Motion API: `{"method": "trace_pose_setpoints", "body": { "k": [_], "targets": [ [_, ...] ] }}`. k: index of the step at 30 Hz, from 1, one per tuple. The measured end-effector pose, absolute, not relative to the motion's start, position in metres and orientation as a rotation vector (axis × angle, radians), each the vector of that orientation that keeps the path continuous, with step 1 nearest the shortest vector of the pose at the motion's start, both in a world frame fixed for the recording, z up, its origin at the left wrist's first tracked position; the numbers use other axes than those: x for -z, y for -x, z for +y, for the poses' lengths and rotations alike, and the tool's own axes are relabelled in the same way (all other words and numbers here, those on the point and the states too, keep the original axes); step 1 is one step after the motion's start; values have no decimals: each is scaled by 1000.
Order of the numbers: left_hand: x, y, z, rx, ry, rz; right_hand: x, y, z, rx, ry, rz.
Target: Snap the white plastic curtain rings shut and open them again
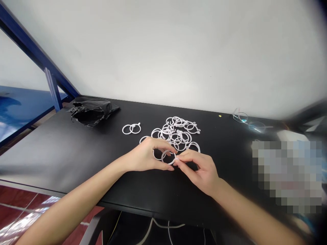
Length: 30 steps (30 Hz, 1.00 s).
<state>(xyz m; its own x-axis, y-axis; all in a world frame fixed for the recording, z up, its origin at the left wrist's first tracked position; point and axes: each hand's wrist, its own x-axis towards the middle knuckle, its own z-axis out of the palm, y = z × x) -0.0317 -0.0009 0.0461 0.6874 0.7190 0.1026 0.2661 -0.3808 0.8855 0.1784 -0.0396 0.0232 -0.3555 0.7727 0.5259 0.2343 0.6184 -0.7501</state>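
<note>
Just above the table's near half, a white curtain ring (163, 161) is between my two hands. My left hand (146, 154) curves its thumb and fingers round the ring from the left. My right hand (201, 168) pinches the ring's right side between thumb and fingertips, where a small eyelet seems to be. Behind my hands lies a loose pile of several white curtain rings (176, 137), many overlapping, some with small eyelets showing. Two more linked or overlapping rings (131, 128) lie apart to the left. My left hand partly covers another ring (143, 139).
A crumpled black plastic bag (109, 108) with a torn opening lies at the back left of the black table (107, 194). Eyeglasses (240, 117) rest at the back right, beside a blurred-out patch (288, 177). A blue metal frame (33, 47) rises on the left.
</note>
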Motion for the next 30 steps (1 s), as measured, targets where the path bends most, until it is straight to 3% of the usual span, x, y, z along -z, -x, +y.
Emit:
{"method": "trace_pose_setpoints", "body": {
  "k": [4, 8, 13, 16, 21, 24, 30],
  "targets": [
    [-51, 51, 13, -750, -2154, 1048, -19, -182, -38, -917, 930, -1793],
    [-48, 84, 36, -936, -2328, 1575, -16, -184, -37, -902, 954, -1739],
    [-30, 113, 53, -428, -2292, 1929, -16, -181, -37, -820, 956, -1778],
    [-27, 115, 53, -337, -2266, 1905, -16, -180, -37, -773, 961, -1812],
    [-43, 94, 38, -630, -2280, 1466, -17, -180, -35, -724, 969, -1829],
    [-49, 79, 26, -443, -2310, 1147, -17, -181, -35, -707, 982, -1845],
    [-46, 61, 13, -212, -2281, 1055, -14, -182, -34, -692, 994, -1862]
  ]
}}
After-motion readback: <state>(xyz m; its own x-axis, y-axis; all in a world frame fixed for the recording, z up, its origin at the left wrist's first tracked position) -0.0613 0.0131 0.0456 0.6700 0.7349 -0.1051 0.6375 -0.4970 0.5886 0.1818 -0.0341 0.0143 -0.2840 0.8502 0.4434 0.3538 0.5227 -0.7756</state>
